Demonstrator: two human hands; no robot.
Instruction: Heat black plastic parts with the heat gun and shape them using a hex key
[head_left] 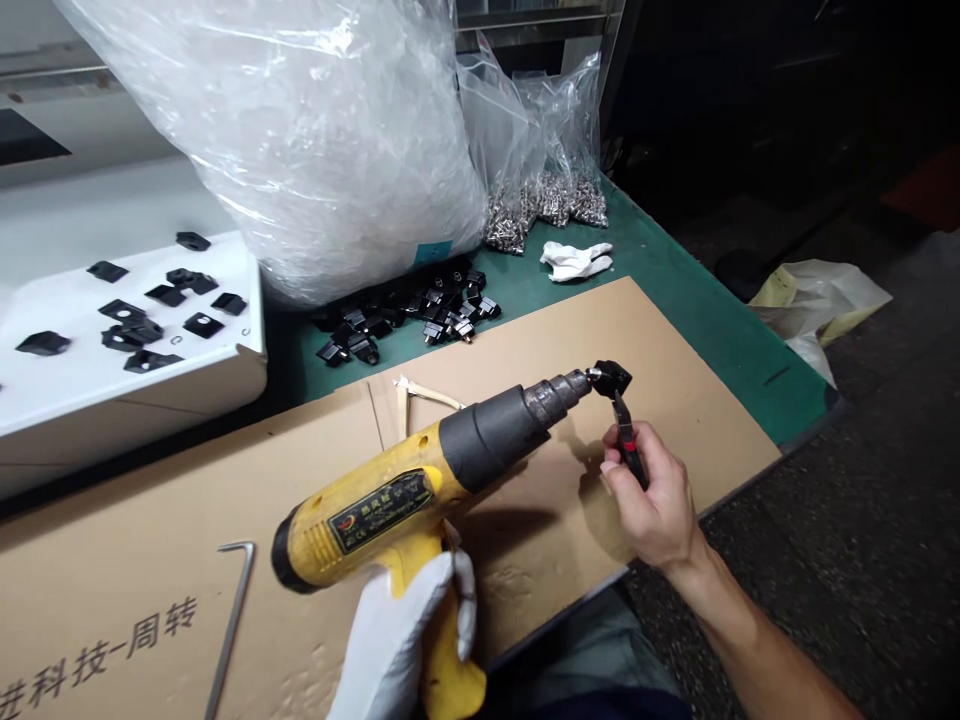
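My left hand [409, 625], in a white glove, is wrapped round the handle of a yellow and black heat gun [382, 500]. The gun's stepped metal nozzle points right, its tip right beside a small metal fitting on a black plastic part [613, 378]. My bare right hand [652, 495] grips a pair of pliers [628, 440] with dark handles and a red band. At the tips of the pliers is the black part, raised over the cardboard. How the jaws bite on it is too small to tell.
Cardboard [697, 400] covers the front of the green table [806, 400]. An Allen key [234, 620] lies at left, near a white tray [259, 370] with black parts. Behind are more black parts [442, 310], a large plastic bag [337, 150], bagged metal fittings [551, 200] and a white glove [576, 260].
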